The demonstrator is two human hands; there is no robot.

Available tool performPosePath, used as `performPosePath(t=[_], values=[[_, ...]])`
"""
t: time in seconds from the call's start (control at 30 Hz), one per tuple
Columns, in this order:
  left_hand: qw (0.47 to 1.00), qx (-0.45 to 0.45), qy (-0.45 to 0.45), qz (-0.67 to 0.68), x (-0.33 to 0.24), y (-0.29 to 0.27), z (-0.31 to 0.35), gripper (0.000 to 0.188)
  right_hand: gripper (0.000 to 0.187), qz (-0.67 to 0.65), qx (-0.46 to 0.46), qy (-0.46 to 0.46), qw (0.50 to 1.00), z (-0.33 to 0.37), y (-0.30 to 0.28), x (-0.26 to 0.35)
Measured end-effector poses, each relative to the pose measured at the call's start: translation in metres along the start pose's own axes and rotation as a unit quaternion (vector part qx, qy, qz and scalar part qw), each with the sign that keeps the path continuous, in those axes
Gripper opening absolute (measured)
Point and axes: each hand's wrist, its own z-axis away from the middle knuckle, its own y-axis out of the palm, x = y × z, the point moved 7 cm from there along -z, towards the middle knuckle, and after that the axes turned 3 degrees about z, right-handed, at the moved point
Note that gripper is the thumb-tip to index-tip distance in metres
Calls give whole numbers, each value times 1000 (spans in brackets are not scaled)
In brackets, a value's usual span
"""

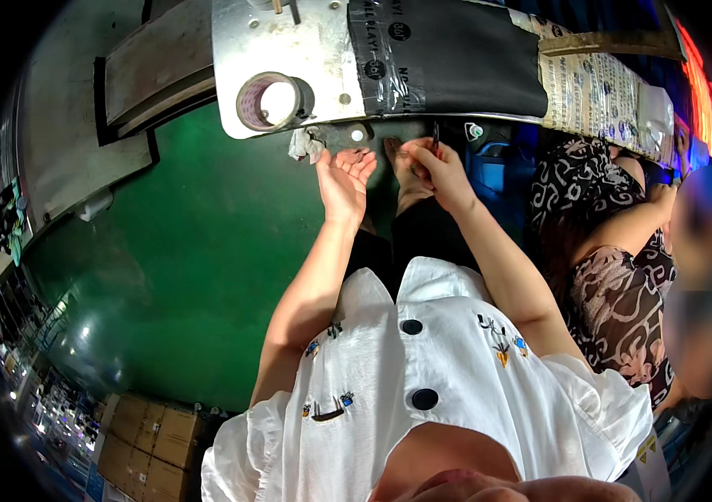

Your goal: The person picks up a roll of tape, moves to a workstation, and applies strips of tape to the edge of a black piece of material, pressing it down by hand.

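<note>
View looks down a white blouse (423,368) w/ dark buttons; both bare forearms reach up and away from it toward a bench edge. Left hand (343,177) is palm-up, fingers loosely curled and open, holding nothing, just below the bench's underside. Right hand (431,167) is beside it, close but apart, fingers pinched shut on a thin dark tool (436,138) that stands roughly upright against the bench edge; what kind of tool can't be told. A crumpled white rag (306,144) hangs near the left hand, at the bench edge. Above, a tape roll (270,101) lies on a grey metal plate (306,42); next to it a black sheet (448,54) is taped down, then a printed strip (594,88) running right. Floor (188,251) below is green, glossy. Cardboard boxes (151,448) at lower left. At right, another person in a black-and-white patterned top (615,301) sits close by.
</note>
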Motion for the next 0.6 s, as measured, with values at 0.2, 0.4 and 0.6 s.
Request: performPosePath(t=[0.2, 0.4, 0.6], values=[[988, 130, 52, -70, -23, 56, 35, 43, 27, 62, 27, -138, 988, 2, 44, 60], [985, 151, 13, -78, -21, 79, 56, 46, 13, 194, -54, -197, 959, 6, 38, 95], [984, 161, 22, -77, -2, 90, 62, 53, 12, 134, -130, -333, 924, -63, 3, 179]])
